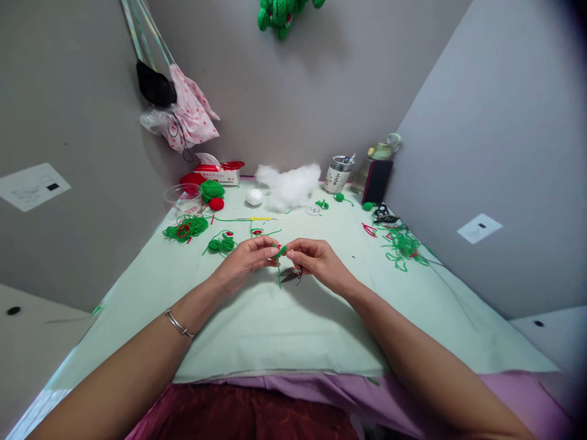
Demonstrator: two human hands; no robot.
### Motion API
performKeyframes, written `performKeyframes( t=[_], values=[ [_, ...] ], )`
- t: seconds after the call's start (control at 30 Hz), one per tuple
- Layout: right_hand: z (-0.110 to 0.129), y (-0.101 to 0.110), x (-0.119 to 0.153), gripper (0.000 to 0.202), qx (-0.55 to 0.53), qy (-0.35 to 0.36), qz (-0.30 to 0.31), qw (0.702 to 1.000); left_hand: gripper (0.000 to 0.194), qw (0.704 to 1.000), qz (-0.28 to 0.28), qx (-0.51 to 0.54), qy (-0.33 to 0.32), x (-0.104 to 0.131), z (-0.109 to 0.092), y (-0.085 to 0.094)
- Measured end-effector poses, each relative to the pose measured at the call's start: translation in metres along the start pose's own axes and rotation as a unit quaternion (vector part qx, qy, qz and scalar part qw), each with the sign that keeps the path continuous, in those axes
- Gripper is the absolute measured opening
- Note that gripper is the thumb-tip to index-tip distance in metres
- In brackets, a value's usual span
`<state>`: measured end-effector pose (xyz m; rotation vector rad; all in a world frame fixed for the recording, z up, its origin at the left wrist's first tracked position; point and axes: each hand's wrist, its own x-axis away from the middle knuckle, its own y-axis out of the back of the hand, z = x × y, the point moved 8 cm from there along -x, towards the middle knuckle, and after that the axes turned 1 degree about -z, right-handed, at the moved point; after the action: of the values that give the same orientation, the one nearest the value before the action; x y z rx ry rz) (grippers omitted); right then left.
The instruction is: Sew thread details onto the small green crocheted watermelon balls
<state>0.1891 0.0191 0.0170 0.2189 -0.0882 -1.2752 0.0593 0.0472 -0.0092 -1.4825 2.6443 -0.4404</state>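
Observation:
A small green crochet piece [280,251] with a bit of red and white is pinched between my two hands, above the front middle of the table. The fingers of my left hand [257,253] are closed on its left side. My right hand [316,260] grips its right edge between thumb and forefinger. A green yarn tail [279,278] hangs from the piece. Just below the right fingers are small dark-bladed scissors [290,275]; I cannot tell if they lie on the table or are partly held. Behind my left hand lie green crocheted pieces [221,245].
A yellow-handled crochet hook [259,219] lies behind my hands. White stuffing [293,186] sits at the back, near a pen tin [338,175] and a dark phone [378,182]. Yarn tangles [187,228] lie left, and green scraps [404,244] right. Bags [190,113] hang on the left wall.

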Motion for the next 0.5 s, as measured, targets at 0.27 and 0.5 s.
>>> performKeyframes(
  t=[0.27, 0.5],
  values=[
    [-0.003, -0.01, -0.001, 0.025, -0.021, 0.003, 0.034, 0.999, 0.023, 1.0, -0.014, -0.014, -0.003, -0.001, 0.002, 0.002],
    [0.002, -0.001, -0.001, 0.029, 0.008, 0.003, 0.012, 1.0, 0.022, 0.999, 0.011, -0.01, 0.034, -0.001, 0.011, -0.003]
  ],
)
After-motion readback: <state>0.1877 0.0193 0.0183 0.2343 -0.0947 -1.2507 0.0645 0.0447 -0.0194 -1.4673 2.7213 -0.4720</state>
